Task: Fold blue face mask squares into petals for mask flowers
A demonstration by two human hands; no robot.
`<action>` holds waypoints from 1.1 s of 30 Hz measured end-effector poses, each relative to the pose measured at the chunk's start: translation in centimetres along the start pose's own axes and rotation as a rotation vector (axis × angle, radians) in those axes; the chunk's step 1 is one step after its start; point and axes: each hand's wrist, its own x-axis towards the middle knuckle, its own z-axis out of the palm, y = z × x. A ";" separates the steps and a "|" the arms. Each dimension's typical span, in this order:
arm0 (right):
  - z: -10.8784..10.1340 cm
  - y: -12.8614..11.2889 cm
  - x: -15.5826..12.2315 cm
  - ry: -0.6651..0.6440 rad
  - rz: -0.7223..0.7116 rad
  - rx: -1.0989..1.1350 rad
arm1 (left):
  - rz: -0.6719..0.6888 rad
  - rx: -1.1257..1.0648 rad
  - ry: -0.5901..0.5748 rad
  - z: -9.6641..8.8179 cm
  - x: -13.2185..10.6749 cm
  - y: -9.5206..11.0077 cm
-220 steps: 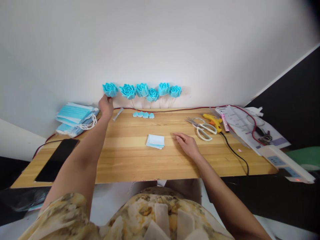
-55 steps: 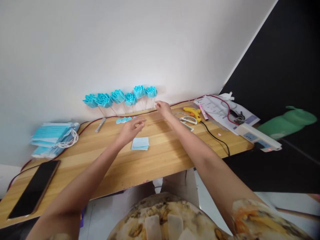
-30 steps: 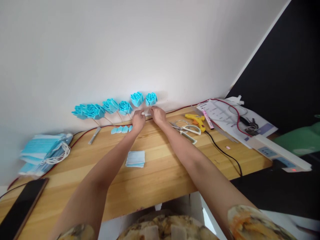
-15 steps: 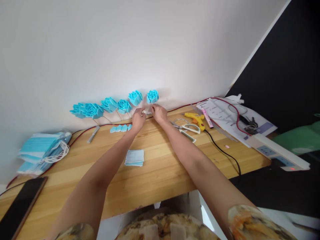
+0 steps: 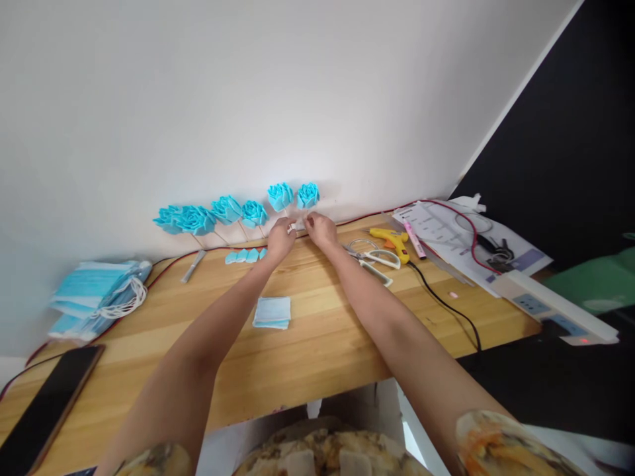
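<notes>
Several blue handmade flowers on thin stems lean in a row against the wall. My right hand [image 5: 320, 230] is closed, its fingertips pinching the stem below the rightmost blue flower [image 5: 308, 195]. Just left of it, my left hand [image 5: 282, 238] has curled fingers at the stem under the neighbouring blue flower [image 5: 280, 196]; the fingertips are partly hidden. Farther left stand more flowers, among them a smaller blue flower [image 5: 254, 213] and a wide blue flower [image 5: 197, 219]. A strip of blue petal pieces [image 5: 245, 255] lies beside my left wrist. Between my forearms rests a stack of pale blue squares [image 5: 272, 313].
Left on the wooden table [image 5: 317, 370] are blue face masks [image 5: 89, 287], a phone [image 5: 49, 403] and a grey strip [image 5: 193, 266]. Right are scissors [image 5: 381, 258], a yellow glue gun [image 5: 391, 242], a pink marker [image 5: 414, 238], papers [image 5: 436, 231], keys [image 5: 501, 251] and a power strip [image 5: 555, 307].
The view has shifted slightly, so everything sits a little farther right. The two rightmost flowers stand slightly closer together, with both hands still at their stems.
</notes>
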 end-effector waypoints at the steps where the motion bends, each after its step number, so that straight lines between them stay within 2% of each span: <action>1: 0.0 0.0 0.0 0.003 0.007 -0.001 | 0.001 -0.001 -0.006 -0.1 0.0 0.0; 10: -0.2 -0.2 -0.3 0.005 0.041 -0.018 | -0.012 0.019 -0.031 -2.1 -1.7 -0.9; 15: -0.4 -1.0 -0.8 -0.016 -0.010 -0.042 | -0.035 0.053 -0.011 -3.3 -1.9 -1.3; 22: 0.9 -2.7 -1.5 -0.081 -0.141 -0.027 | 0.022 0.031 -0.032 -2.3 -1.5 0.1; 25: 1.4 -2.9 -1.0 -0.119 -0.140 -0.021 | 0.034 0.012 -0.083 -2.2 -2.0 0.3; 29: 1.7 -3.0 -0.1 -0.128 -0.081 -0.022 | -0.082 0.052 -0.112 -4.0 -2.8 -1.0; 33: 1.8 -3.0 0.2 -0.130 -0.064 -0.007 | -0.265 0.128 -0.041 -6.9 -3.4 -3.4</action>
